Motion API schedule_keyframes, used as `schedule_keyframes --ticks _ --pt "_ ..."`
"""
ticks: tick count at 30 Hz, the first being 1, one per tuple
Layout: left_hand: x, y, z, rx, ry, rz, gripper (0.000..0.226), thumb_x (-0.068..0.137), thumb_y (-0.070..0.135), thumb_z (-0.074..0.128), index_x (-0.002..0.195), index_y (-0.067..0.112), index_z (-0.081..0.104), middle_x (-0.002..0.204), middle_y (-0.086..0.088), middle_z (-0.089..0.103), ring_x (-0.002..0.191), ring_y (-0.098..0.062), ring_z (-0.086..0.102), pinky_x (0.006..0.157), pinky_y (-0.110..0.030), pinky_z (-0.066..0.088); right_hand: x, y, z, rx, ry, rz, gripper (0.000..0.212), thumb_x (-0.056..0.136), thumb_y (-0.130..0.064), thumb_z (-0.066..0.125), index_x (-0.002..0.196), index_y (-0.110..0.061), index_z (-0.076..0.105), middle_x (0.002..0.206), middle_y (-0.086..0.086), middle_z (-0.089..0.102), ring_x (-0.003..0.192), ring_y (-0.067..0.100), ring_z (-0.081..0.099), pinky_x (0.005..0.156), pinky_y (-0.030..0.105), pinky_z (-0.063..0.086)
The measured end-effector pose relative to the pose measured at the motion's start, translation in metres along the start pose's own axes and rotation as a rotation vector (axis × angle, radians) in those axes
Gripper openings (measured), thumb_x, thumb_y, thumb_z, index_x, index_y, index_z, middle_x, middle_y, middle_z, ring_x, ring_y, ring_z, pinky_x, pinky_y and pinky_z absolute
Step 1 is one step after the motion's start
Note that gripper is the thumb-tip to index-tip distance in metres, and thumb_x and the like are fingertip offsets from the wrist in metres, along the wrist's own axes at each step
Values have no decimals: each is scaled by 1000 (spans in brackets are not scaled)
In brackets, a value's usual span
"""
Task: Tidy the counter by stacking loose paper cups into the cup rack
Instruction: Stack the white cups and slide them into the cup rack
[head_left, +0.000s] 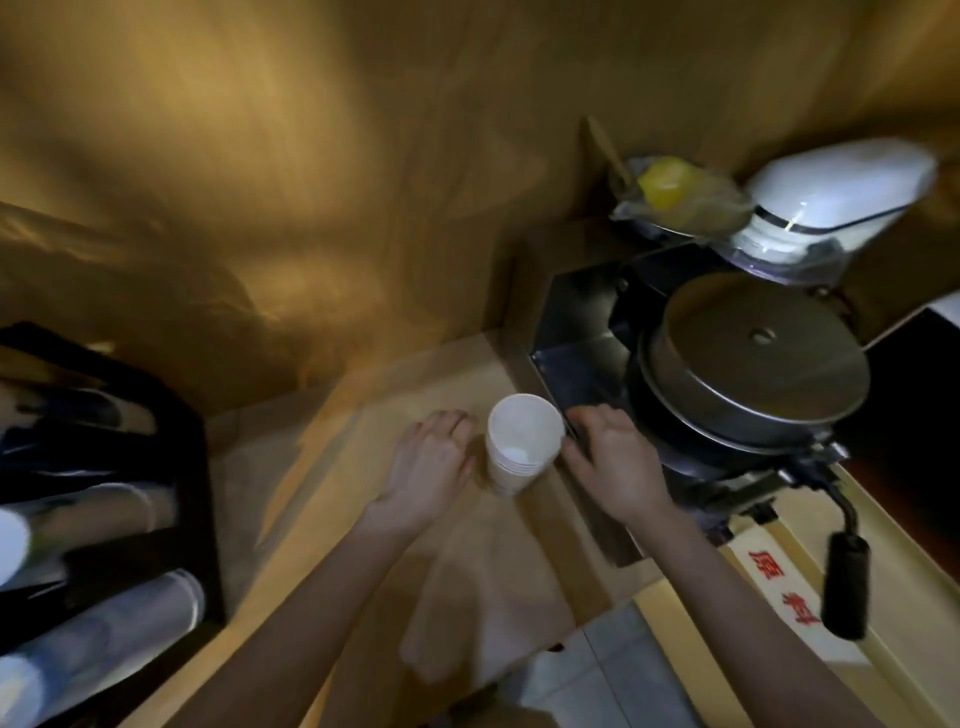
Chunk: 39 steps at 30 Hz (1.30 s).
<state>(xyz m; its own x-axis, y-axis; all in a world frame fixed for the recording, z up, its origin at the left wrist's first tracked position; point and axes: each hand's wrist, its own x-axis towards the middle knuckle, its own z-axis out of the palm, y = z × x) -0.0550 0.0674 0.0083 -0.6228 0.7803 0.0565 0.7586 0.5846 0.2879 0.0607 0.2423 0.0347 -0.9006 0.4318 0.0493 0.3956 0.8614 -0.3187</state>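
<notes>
1. Head view, far left: cup rack (104, 499), dark frame with sleeved cup stacks lying in it, well apart from both hands.
2. Left hand (434, 462): fingers loosely curled, holding nothing, just left of the cups; contact cannot be told.
3. Paper cups (522, 441): nested stack, upright, mouth up, between the hands.
4. Right hand (610, 460): thumb at the stack's right side, fingers curled behind, clamped on nothing visible. Both hands equally near.

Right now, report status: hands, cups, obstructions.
Left hand and right hand flank the cup stack, neither gripping. Stack upright on counter. Cup rack far left. Waffle iron crowds right hand.
</notes>
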Motion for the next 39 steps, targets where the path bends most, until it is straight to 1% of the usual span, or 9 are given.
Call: schedule_keyframes --ticks 4,7,12,15,20,23,28,36,39 --pt "9 14 19 -39 -138 -99 64 80 24 60 136 11 33 142 -8 41 132 -25 36 103 -35 33 -1 10 15 152 -198 134 50 93 -36 44 136 -11 36 131 16 53 121 33 49 94 41 44" --pt "13 19 26 -247 -195 -190 74 74 23 66 137 8 31 141 -13 43 130 -29 39 105 -35 34 2 7 23 494 -271 246 43 94 -32 46 131 -9 44 124 16 60 113 31 56 93 37 44" --pt "16 29 23 -576 -208 -343 73 71 11 69 135 7 35 130 -18 55 113 -34 56 93 -39 48 11 -2 27 919 -268 457 27 90 -9 50 115 1 53 100 16 60 76 25 59 60 28 52" --pt "16 32 9 -755 -136 -415 61 77 4 64 132 8 40 127 -15 57 106 -32 60 83 -30 48 17 -5 25 1012 -253 478 29 88 -1 46 116 3 51 93 18 59 59 22 58 47 20 51" --pt "6 23 -28 -1388 33 -813 31 91 22 48 118 7 50 123 -23 58 86 -29 67 74 -34 54 25 -24 12 1067 -125 339 36 87 -3 51 122 -9 52 94 -2 60 76 16 63 67 30 58" --pt "-2 5 -45 -1784 -188 -999 63 85 53 46 123 3 44 114 -26 62 73 -33 72 62 -38 60 21 -41 10 976 -39 167 46 84 -10 56 128 -19 49 117 0 60 105 19 59 90 43 54" --pt "-17 -9 -60 -1934 -310 -916 85 59 65 58 123 10 50 103 -17 68 82 -34 70 64 -41 61 7 -64 14 890 -50 -150 48 86 -9 54 131 -22 42 129 0 54 106 15 60 88 25 52" --pt "-49 -22 -66 -1838 148 -693 61 66 17 75 122 12 52 105 -5 68 80 -13 71 77 -30 57 14 -85 5 1144 -173 -81 32 77 -17 53 109 -20 57 113 3 63 110 20 59 92 26 45" --pt "-61 -27 -76 -1679 305 -581 77 56 15 78 126 15 49 103 1 71 92 -11 68 81 -27 57 23 -101 -6 1217 -239 -22 24 91 -19 53 115 -20 55 121 8 61 114 22 58 85 21 46"
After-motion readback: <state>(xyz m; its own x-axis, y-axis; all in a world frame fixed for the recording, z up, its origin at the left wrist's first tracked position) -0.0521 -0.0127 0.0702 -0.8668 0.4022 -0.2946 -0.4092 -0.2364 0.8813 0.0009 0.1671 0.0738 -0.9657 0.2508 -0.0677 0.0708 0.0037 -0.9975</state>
